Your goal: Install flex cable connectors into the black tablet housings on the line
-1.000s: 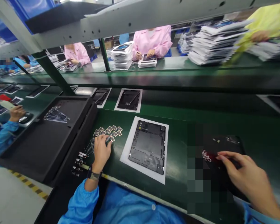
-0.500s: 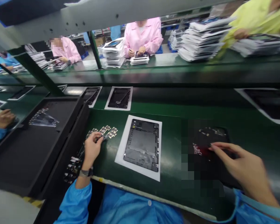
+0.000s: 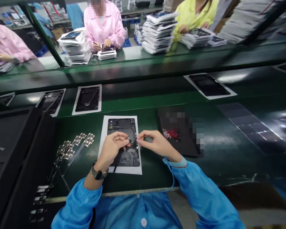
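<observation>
Both hands have come together since a second ago: the left hand (image 3: pixel 112 147) left the row of flex cables (image 3: pixel 72 147) with one small flex cable (image 3: pixel 129 140) pinched in its fingertips, and the right hand (image 3: pixel 154 143) left the black pad (image 3: pixel 181 144) to pinch the same part. They hover over the matte black tablet frame (image 3: pixel 122 127), flat on its white sheet (image 3: pixel 104 133), near the bench's front edge. Glossy green belt (image 3: pixel 228 159) lies open to the right.
</observation>
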The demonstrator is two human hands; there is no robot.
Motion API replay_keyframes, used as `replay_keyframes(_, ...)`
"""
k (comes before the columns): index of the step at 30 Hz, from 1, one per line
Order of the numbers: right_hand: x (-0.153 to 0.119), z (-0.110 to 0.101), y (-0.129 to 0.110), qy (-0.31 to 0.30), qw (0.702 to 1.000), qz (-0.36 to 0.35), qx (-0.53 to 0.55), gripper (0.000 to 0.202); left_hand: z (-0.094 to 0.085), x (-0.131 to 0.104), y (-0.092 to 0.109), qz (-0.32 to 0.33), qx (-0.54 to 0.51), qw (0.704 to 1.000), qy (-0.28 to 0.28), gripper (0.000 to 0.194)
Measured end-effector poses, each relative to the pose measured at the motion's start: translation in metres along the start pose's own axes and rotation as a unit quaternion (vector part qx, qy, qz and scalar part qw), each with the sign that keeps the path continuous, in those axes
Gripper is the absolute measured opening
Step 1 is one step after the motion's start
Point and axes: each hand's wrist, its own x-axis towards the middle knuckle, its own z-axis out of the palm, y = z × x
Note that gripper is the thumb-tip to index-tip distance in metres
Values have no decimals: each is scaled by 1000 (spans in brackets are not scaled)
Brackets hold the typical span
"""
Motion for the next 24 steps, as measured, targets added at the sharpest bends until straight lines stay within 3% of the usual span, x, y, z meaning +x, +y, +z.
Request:
replay_keyframes(4,2,10,7,-38,997,34,57,16,1,8,-17,-20,8,1000,-11,27)
replay_keyframes(12,2,8,11,-45,993,87,68,16,2,5,-12,-32,19,999,10,24)
replay_keyframes(24,0,12,13,-41,994,91,54,14,2,5,-12,-22,26,999,25,24)
